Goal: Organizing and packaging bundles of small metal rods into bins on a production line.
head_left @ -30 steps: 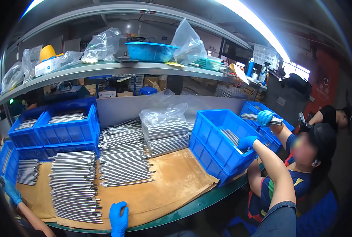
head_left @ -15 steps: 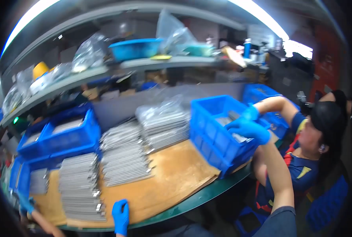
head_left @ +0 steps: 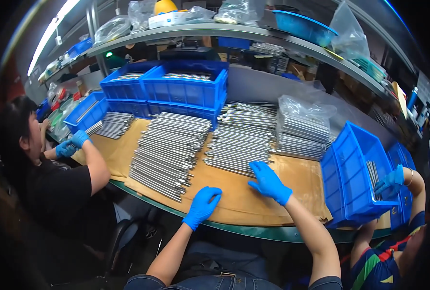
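Note:
My left hand (head_left: 204, 205), in a blue glove, rests at the front edge of the brown cardboard (head_left: 299, 176). Its fingers are curled in, with nothing visible in them. My right hand (head_left: 270, 182), also gloved in blue, has its fingers stretched out at the near edge of the middle pile of thin metal rods (head_left: 239, 147); whether they touch the rods I cannot tell. A larger row of metal rods (head_left: 169, 152) lies to the left of that pile. Further right, a stack of rods (head_left: 302, 135) sits partly under clear plastic.
Blue crates (head_left: 186, 92) holding rods stand stacked at the back. At right, a co-worker's gloved hand (head_left: 389, 182) reaches into a tall blue crate (head_left: 340, 174). On the left another person's gloved hands (head_left: 75, 143) hold rods. A shelf (head_left: 253, 33) crosses above.
The view has swung left. My right hand has left the blue crate at right and come over to the middle rods. My left hand stays near the table's front edge.

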Action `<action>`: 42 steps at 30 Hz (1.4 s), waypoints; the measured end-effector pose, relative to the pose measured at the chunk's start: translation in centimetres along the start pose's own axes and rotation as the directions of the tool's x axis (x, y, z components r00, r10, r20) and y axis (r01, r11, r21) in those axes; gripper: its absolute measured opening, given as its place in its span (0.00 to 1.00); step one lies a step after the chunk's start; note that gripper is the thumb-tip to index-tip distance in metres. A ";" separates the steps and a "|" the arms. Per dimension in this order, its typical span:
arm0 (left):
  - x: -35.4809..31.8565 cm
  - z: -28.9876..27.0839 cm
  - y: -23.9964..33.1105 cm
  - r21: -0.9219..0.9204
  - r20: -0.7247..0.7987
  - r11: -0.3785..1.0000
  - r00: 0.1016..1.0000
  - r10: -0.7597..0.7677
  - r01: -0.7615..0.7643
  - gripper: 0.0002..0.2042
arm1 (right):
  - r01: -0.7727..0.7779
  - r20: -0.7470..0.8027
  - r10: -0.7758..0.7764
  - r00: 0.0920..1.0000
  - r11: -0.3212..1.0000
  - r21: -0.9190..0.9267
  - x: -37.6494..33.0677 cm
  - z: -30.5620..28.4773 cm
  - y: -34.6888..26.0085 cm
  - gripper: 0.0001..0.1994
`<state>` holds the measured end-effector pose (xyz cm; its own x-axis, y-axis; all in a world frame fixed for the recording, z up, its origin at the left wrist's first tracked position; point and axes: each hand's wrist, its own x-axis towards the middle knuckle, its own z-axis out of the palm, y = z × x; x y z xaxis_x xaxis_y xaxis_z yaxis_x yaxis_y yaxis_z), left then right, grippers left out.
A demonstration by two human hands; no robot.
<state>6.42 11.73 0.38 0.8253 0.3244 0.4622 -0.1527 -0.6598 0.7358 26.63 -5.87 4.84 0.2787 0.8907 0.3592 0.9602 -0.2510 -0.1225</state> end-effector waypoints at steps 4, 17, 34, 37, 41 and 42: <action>-0.5 -0.4 -0.2 -0.010 -0.034 0.999 0.999 0.039 -0.040 0.07 | -0.180 0.001 0.181 0.984 0.979 -0.092 4.7 1.4 0.1 0.27; -0.2 -0.4 0.1 0.052 0.005 0.999 1.000 0.007 -0.007 0.06 | -0.271 -0.212 0.237 0.948 0.951 -0.147 5.3 3.4 0.0 0.23; 0.6 3.0 2.1 0.453 0.206 0.879 0.977 0.062 -0.151 0.17 | -0.294 0.371 0.273 0.888 0.956 0.001 3.8 0.0 -3.3 0.27; 0.9 3.4 2.0 0.391 0.232 0.917 0.973 -0.011 -0.083 0.19 | -0.307 0.392 0.305 0.868 0.950 -0.058 4.4 0.0 -4.3 0.24; 0.5 3.4 2.0 0.373 0.195 0.917 0.978 0.073 -0.142 0.19 | -0.330 0.374 0.357 0.856 0.934 -0.137 4.9 0.1 -5.3 0.23; 0.5 3.3 2.0 0.361 0.199 0.923 0.978 0.064 -0.134 0.19 | -0.329 0.376 0.355 0.856 0.935 -0.134 5.1 0.2 -5.5 0.23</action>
<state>8.33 8.33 0.51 0.9057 0.1397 0.4003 -0.0556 -0.8969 0.4387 22.73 0.15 7.18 0.5724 0.8158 -0.0834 0.8085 -0.5784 -0.1088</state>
